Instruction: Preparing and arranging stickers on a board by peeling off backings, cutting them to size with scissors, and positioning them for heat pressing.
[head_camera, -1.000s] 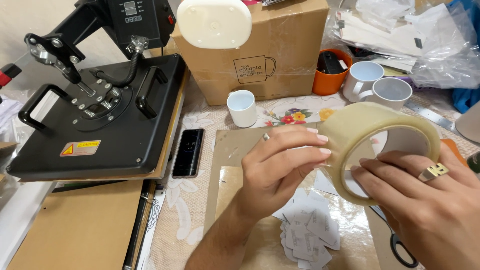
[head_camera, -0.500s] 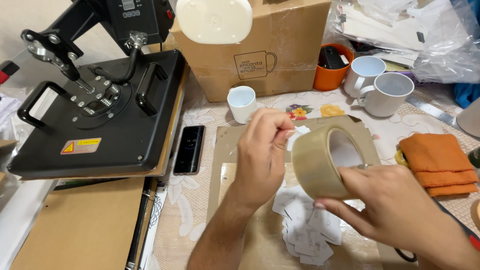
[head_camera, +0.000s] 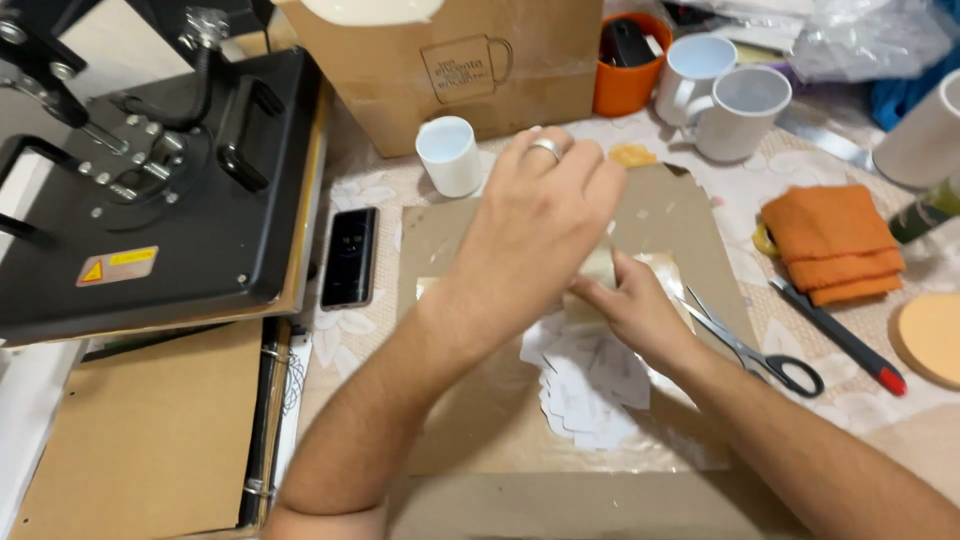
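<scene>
My left hand (head_camera: 540, 215), a ring on one finger, lies palm down on a brown cardboard sheet (head_camera: 480, 420) and hides whatever is under it. My right hand (head_camera: 635, 310) reaches in from the right below the left wrist. Its fingers are closed on a pale tan roll of packing tape (head_camera: 600, 268), of which only a sliver shows between the hands. A glossy strip of tape (head_camera: 668, 268) lies on the sheet beside them. A heap of white paper cutouts (head_camera: 590, 390) sits just in front of my right hand.
A black heat press (head_camera: 150, 200) fills the left, with a black phone (head_camera: 348, 257) beside it. A cardboard box (head_camera: 450, 70), small white cup (head_camera: 449, 155), orange cup (head_camera: 628, 75) and two white mugs (head_camera: 738, 110) stand behind. Scissors (head_camera: 750, 345), a pen-like tool (head_camera: 835, 335) and orange cloth (head_camera: 830, 245) lie right.
The tape roll has come down from mid-air onto the cardboard sheet. My left hand moved right and forward over it, and my right hand dropped beneath the left wrist. The view tilted downward.
</scene>
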